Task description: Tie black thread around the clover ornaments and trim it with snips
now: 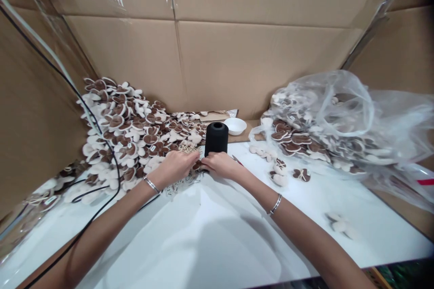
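Note:
My left hand [178, 168] and my right hand [221, 165] meet at the middle of the white table, fingers pinched closed. A small brown plush piece [196, 166] shows between the fingertips, mostly hidden by them. It touches the right fingers; what the left fingertips pinch is too small to make out. Cream cord pieces [188, 147] lie just behind my left hand, and more loose cord ends [178, 187] spread below it. Right behind my right hand stands a black thread cone [217, 139]. Scissors with a red handle [238, 160] lie to its right, partly covered.
A big heap of brown and white plush pieces [125, 131] fills the left back. At right, a clear plastic bag [342, 108] holds more. A white bowl [235, 126] sits behind the cone. Black cable [117, 169] hangs across my left arm. Cardboard walls [217, 63] enclose the table [162, 253].

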